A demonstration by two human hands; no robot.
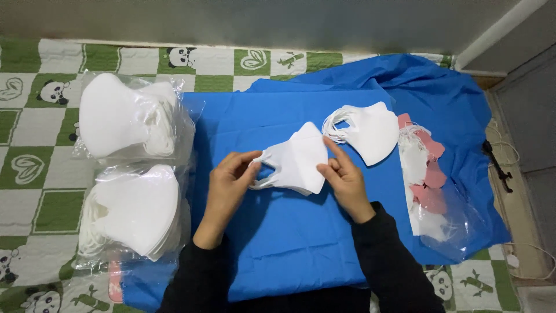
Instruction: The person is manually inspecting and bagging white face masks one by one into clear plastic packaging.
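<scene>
Mask (298,159) pinched by both hands: left (227,177) on ear loops at 9 o'clock, right (344,179) on edge at 3. Best kept flat, edges aligned.

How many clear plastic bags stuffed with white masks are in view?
2, both at the left edge of the blue cloth: the upper bag and the lower bag just below it. Another clear wrapper lies at right beside pink masks; its contents are unclear.
</scene>
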